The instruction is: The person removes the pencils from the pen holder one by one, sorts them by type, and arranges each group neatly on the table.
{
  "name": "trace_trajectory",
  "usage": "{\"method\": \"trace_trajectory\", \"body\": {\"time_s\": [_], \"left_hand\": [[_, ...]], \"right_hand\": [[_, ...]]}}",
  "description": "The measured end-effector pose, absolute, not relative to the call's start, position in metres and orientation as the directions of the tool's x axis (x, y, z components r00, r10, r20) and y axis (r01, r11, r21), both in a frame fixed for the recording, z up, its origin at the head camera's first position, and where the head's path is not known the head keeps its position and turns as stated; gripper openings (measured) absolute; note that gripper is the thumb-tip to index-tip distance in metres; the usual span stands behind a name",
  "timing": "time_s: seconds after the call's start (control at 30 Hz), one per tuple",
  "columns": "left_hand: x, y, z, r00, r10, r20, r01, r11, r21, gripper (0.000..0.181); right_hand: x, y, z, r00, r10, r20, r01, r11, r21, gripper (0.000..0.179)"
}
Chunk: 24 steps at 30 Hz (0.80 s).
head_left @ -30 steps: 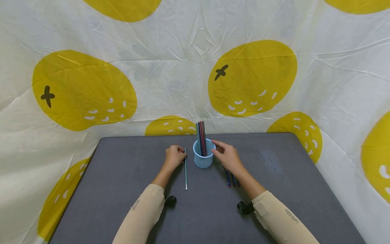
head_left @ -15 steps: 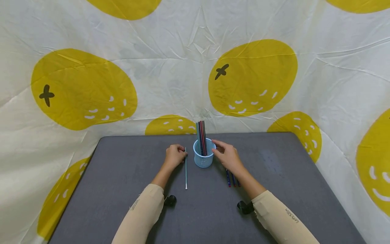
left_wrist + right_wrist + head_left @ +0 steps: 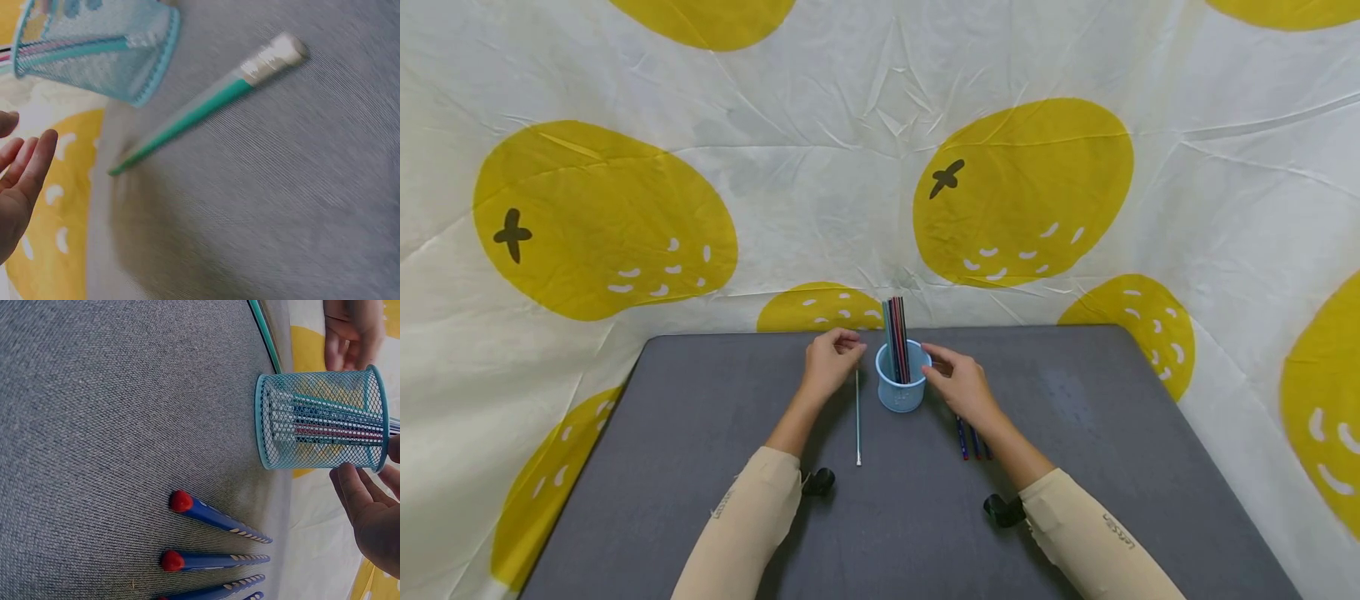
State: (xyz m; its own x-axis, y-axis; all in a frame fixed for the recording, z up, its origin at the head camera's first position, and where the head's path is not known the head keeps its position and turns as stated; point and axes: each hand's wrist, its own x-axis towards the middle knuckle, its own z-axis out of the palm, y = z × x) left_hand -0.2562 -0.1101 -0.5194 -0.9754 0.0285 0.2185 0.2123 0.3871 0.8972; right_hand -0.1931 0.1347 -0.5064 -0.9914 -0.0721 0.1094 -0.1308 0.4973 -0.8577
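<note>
My left hand (image 3: pixel 832 360) hovers above the far end of a teal pencil (image 3: pixel 858 421) with a metal ferrule, which lies on the table. In the left wrist view the fingers (image 3: pixel 39 159) are loosely extended, apart from the pencil and holding nothing. A light blue mesh pencil cup (image 3: pixel 901 397) stands upright between the hands, with several teal, red and dark pencils (image 3: pixel 895 333) in it. My right hand (image 3: pixel 964 387) holds the cup's right side at the rim; the right wrist view shows fingertips (image 3: pixel 351 481) against the mesh.
Several blue pencils with red ends (image 3: pixel 209 561) lie side by side on the grey table (image 3: pixel 715 467), partly under the right forearm in the head view. A white cloth with yellow shapes (image 3: pixel 820 217) hangs behind the table. Black wrist cameras (image 3: pixel 1003 511) sit under both forearms.
My left hand has let go of the teal pencil's far end and lifted up and away from it. The pencil stays on the table; the right hand and cup have not moved.
</note>
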Motion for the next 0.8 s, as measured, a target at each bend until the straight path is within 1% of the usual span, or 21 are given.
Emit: {"method": "trace_trajectory", "body": {"time_s": [0.1,0.4,0.57,0.8], "left_hand": [[-0.257,-0.105,-0.508,-0.965,0.044,0.258,0.257,0.348,0.902,0.022],[-0.269,-0.088,-0.486,-0.953,0.117,0.278,0.297,0.211,0.931,0.03],[-0.277,-0.081,-0.483,-0.955,0.139,0.26,0.284,0.191,0.94,0.03],[-0.282,-0.073,-0.482,-0.963,0.131,0.237,0.257,0.17,0.951,0.029]], "right_hand": [[-0.194,0.135,-0.505,-0.992,-0.073,0.105,-0.127,0.496,-0.859,0.042],[-0.197,0.136,-0.502,-0.993,-0.08,0.091,-0.119,0.498,-0.859,0.042],[-0.2,0.136,-0.5,-0.992,-0.084,0.09,-0.12,0.493,-0.862,0.042],[-0.203,0.138,-0.501,-0.991,-0.09,0.094,-0.127,0.496,-0.859,0.041]]}}
